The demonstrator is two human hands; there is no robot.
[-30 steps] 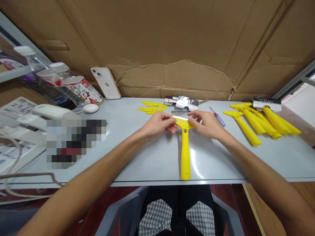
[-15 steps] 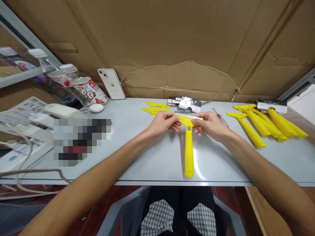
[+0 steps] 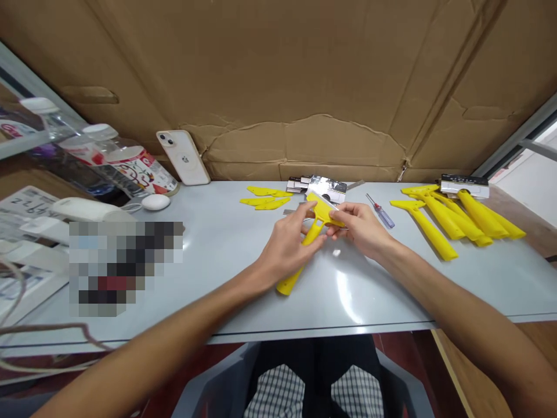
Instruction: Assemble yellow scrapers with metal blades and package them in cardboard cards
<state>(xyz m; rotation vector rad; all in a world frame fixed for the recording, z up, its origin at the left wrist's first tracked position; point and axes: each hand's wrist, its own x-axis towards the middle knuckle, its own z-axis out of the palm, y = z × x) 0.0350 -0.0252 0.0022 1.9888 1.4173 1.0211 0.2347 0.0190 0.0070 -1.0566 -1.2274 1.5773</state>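
Observation:
A yellow scraper (image 3: 321,210) with a metal blade along its head lies tilted between my hands, its handle pointing down and left. My left hand (image 3: 288,245) wraps round the handle close to the head, thumb and fingers on either side. At the right end of the head, my right hand (image 3: 357,225) pinches it between thumb and fingers. Behind the hands lie several yellow cover plates (image 3: 266,199) and black-and-white blade packs (image 3: 326,188). A screwdriver (image 3: 381,211) with a clear handle rests to the right of my right hand.
Several yellow scraper handles (image 3: 435,232) lie on the right of the table, with a blade pack (image 3: 465,187) behind them. A phone (image 3: 184,158) leans on the cardboard. Bottles (image 3: 141,168), a white mouse (image 3: 155,202), power strips and cables crowd the left.
The scraper has turned from upright to slanted, its handle swinging left. My left hand has moved from the head's left end down onto the handle. The view has shifted slightly.

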